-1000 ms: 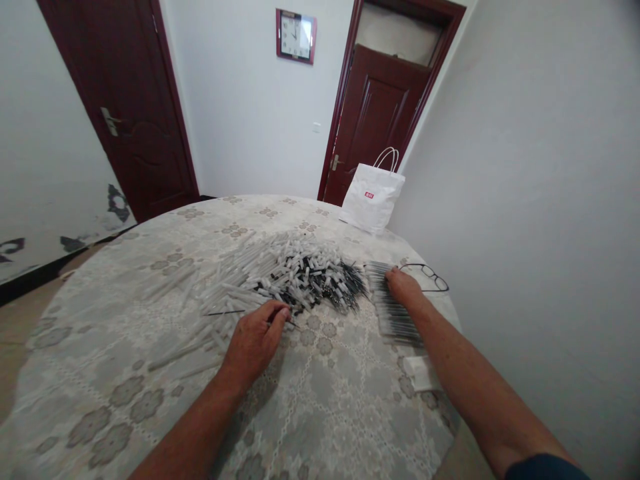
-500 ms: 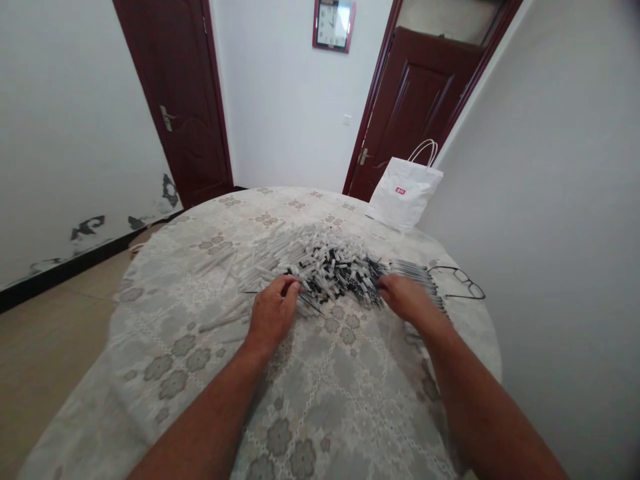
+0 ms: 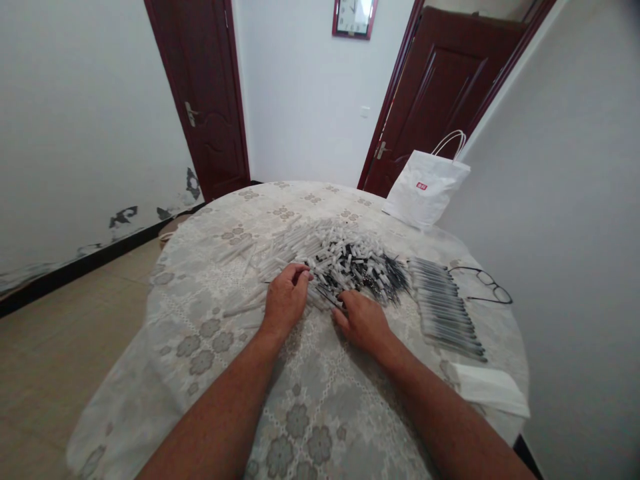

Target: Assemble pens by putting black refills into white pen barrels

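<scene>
My left hand (image 3: 287, 293) is closed in a pinch at the near left edge of a heap of pen parts. From its fingers a thin black pen refill (image 3: 327, 297) slants toward my right hand (image 3: 363, 321). The thumb and index finger of my right hand close around the refill's near end; their exact contact is hard to see. Behind both hands lie white caps (image 3: 343, 233), black pieces (image 3: 360, 270) and pale, clear pen tubes (image 3: 295, 243). To the right, a row of pens (image 3: 445, 303) lies side by side.
Eyeglasses (image 3: 493, 287) rest beyond the row of pens. A folded white paper or cloth (image 3: 493, 388) lies near the table's right edge. The white paper bag (image 3: 427, 190) stands at the back right of the round, cloth-covered table (image 3: 200, 373), close to the wall.
My right hand has left the row of pens, passed the dark end of the heap and come in beside my left hand. My left hand keeps its pinch. The view has swung left and down.
</scene>
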`<control>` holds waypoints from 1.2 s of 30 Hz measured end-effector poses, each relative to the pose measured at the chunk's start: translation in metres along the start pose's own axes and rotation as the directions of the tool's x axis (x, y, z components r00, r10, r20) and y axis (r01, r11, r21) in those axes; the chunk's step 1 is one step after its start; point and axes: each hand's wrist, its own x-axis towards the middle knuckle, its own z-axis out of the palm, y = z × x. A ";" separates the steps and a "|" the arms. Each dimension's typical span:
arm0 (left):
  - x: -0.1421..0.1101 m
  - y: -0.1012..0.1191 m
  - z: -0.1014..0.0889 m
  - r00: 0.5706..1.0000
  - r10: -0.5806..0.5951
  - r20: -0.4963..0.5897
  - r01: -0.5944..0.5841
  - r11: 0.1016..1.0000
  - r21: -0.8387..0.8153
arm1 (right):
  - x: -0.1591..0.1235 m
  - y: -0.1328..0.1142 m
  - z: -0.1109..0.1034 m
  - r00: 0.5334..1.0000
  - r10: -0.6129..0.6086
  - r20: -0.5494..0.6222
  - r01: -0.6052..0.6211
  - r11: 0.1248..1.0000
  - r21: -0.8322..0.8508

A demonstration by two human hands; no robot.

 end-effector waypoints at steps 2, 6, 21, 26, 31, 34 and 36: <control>0.000 0.000 -0.001 1.000 0.007 -0.014 -0.007 1.000 0.007 | 0.000 0.001 0.003 1.000 -0.008 -0.014 0.008 1.000 0.017; 0.001 -0.002 -0.001 0.999 0.036 -0.019 -0.035 0.998 0.045 | 0.003 0.002 0.009 0.998 -0.013 -0.069 0.015 0.999 0.034; 0.012 0.017 -0.061 1.000 0.023 -0.017 -0.020 0.981 0.195 | 0.005 0.007 0.021 0.996 0.000 -0.091 0.000 1.000 0.000; -0.005 0.007 -0.106 0.996 -0.002 0.087 -0.026 0.949 0.313 | 0.004 0.010 0.023 0.998 -0.020 -0.065 0.020 1.000 -0.006; -0.049 -0.025 -0.121 0.979 -0.074 0.192 -0.024 0.885 0.464 | 0.004 0.016 0.026 0.999 -0.038 -0.029 0.038 0.999 0.016; -0.070 -0.034 -0.114 0.962 -0.048 0.269 -0.105 0.845 0.524 | 0.005 0.021 0.025 0.998 -0.070 0.008 0.069 0.996 0.056; -0.076 -0.036 -0.108 0.953 -0.027 0.303 -0.154 0.816 0.557 | 0.005 0.026 0.023 0.992 -0.117 0.038 0.113 0.989 0.096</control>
